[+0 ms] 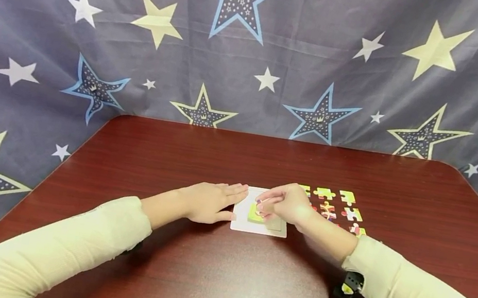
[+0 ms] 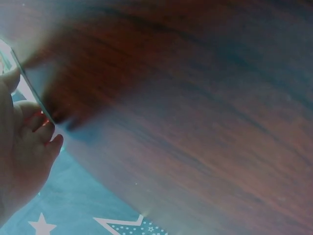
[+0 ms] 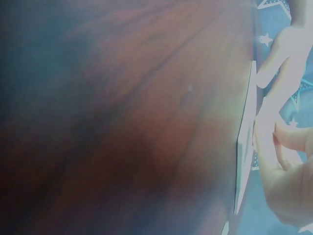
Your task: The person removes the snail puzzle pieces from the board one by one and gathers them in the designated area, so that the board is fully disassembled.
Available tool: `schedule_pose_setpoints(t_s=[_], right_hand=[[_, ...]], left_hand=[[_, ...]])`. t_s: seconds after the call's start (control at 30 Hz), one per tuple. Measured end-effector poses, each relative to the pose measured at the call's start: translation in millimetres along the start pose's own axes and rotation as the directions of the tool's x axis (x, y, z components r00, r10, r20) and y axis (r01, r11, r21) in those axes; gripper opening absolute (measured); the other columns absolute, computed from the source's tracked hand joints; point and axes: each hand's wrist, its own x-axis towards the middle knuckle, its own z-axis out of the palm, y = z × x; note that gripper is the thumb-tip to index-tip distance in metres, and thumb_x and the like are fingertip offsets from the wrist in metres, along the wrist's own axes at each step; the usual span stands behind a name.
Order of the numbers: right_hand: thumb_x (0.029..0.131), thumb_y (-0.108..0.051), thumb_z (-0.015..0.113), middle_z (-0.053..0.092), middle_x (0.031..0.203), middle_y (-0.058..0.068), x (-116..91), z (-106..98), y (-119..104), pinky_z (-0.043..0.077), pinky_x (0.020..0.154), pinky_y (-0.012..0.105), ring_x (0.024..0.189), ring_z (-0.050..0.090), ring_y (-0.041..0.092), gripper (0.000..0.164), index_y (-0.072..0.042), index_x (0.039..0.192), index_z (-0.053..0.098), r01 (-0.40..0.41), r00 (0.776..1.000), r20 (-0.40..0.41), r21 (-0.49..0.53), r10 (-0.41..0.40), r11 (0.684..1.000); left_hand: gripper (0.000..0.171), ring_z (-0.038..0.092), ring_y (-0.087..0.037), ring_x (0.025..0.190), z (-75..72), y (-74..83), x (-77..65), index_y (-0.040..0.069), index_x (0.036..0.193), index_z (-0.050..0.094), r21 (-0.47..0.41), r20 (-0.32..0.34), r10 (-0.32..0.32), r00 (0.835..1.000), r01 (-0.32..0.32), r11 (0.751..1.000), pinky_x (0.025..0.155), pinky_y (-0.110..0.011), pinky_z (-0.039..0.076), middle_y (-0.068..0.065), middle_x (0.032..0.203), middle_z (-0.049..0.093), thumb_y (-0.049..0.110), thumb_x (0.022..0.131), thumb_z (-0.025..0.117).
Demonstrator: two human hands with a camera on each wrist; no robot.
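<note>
A white puzzle tray (image 1: 240,225) lies on the table, with a yellow patch of puzzle (image 1: 255,216) inside its border. My left hand (image 1: 209,202) rests at the tray's left side, fingers extended and fingertips on the border. In the left wrist view, that hand (image 2: 29,147) shows along the tray's edge. Above the tray, my right hand (image 1: 288,204) has thumb and fingers pinched together on a small puzzle piece (image 1: 259,204), mostly hidden by the fingertips. The right wrist view shows this hand (image 3: 293,181) over the tray's edge, washed out by glare.
Several loose puzzle pieces (image 1: 353,214) lie in rough rows right of the tray, partly behind my right hand and forearm. The dark red wooden table (image 1: 172,154) runs back to a star-patterned cloth (image 1: 239,86).
</note>
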Motion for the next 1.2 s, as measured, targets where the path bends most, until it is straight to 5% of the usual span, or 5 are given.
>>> schedule_pose_setpoints(t_s=[0.73,0.9,1.2], right_hand=[[0.077,-0.001,0.076,0.075,0.081,0.006,-15.3,-53.7,12.4,0.06,0.067,0.035,0.064,0.071,0.01,0.038,0.013,0.111,0.066,-0.113,0.992,-0.044,0.064,0.116,0.991],[0.077,0.0,0.076,0.076,0.08,0.007,-22.4,-61.2,19.2,0.06,0.065,0.035,0.06,0.07,0.011,0.036,0.014,0.108,0.066,-0.107,0.993,-0.044,0.011,0.107,0.994],[0.076,-0.002,0.074,0.075,0.075,0.01,-34.1,-74.4,22.0,0.059,0.059,0.029,0.056,0.07,0.012,0.017,0.005,0.091,0.074,-0.033,0.999,-0.04,-0.276,0.022,0.961]], left_hand=[[0.065,0.016,-0.019,0.151,-8.0,1.6,0.7,0.009,0.154,0.021,-0.04,0.065,-0.016,0.998,0.019,0.999,0.122,-0.04,0.021,-0.008,0.163,0.015,0.043,0.102,0.04],[0.065,0.017,-0.019,0.151,-8.9,2.1,0.3,0.009,0.154,0.021,-0.04,0.06,-0.019,0.998,0.022,0.999,0.122,-0.039,0.022,-0.007,0.163,0.016,0.043,0.102,0.04],[0.065,0.017,-0.02,0.151,-8.8,2.6,0.3,0.008,0.153,0.022,-0.053,0.054,-0.018,0.998,0.02,0.998,0.122,-0.039,0.022,-0.008,0.163,0.017,0.042,0.102,0.041]])
